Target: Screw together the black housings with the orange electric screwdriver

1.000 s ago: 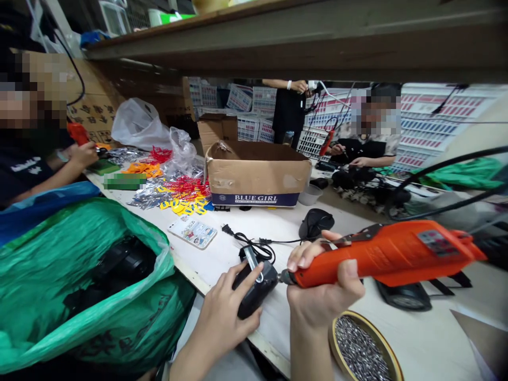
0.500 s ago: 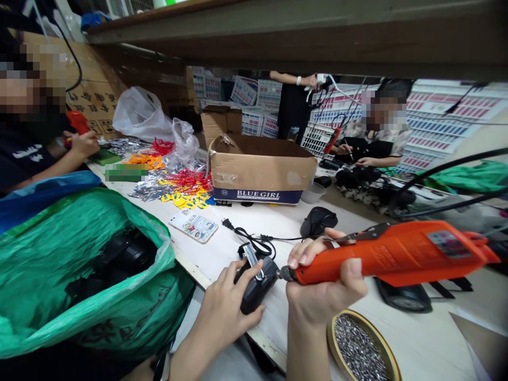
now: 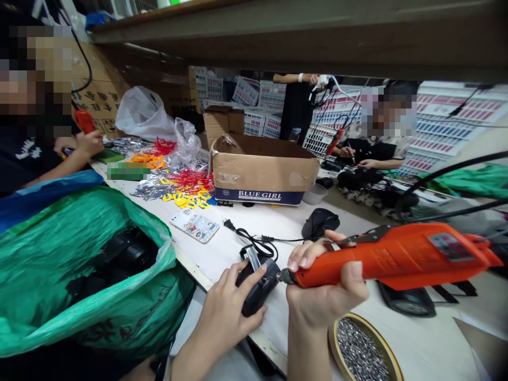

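Over the white desk (image 3: 278, 219), the left fingers (image 3: 251, 286) clasp a half-covered black plastic casing (image 3: 257, 299); the right fingers (image 3: 308, 257) wrap an orange electric screwdriver (image 3: 384, 259), its tip indistinct.

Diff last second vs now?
No object clearly moved; the camera view shifted slightly, so the cardboard box and phone sit a bit higher and further right in frame. Nothing taken or let go. Unchanged: left hand on the black device, right hand gripping the orange driver, bit at the device's end.
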